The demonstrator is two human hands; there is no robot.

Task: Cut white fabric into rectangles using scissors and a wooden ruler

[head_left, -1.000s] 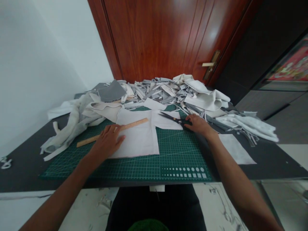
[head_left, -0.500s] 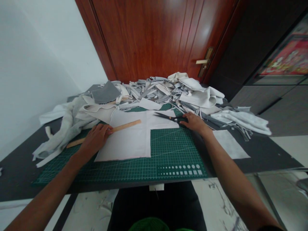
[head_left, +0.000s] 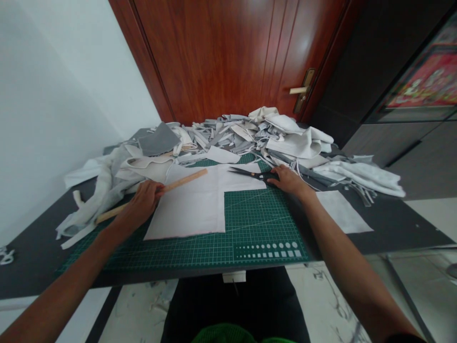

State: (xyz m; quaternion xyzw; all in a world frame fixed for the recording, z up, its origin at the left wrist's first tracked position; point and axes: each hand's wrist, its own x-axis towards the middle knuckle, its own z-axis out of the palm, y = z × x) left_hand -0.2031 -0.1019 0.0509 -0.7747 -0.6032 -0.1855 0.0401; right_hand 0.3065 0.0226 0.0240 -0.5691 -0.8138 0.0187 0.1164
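Note:
My left hand [head_left: 145, 196] is closed around the middle of a wooden ruler [head_left: 187, 178], whose far end lies over a white cloth piece [head_left: 189, 214]. The ruler's other end comes out past the wrist on the left. Black scissors [head_left: 250, 174] rest with their blades on the cloth's right-hand part, pointing left. Curled fingers of my right hand [head_left: 287, 180] grip the scissor handles. Beneath the cloth lies a green cutting mat [head_left: 257, 224] with white grid lines.
Behind the mat rises a pile of grey and white fabric scraps [head_left: 228, 133]. Crumpled cloth [head_left: 96, 190] lies at the left, folded cloth [head_left: 303, 143] at the back right. A separate white square [head_left: 344, 212] is right of the mat on the dark table [head_left: 396, 224]. A wooden door [head_left: 221, 57] stands behind.
My left hand has lifted the ruler slightly and moved it a little up and left. The scissors and my right hand have stayed nearly in place.

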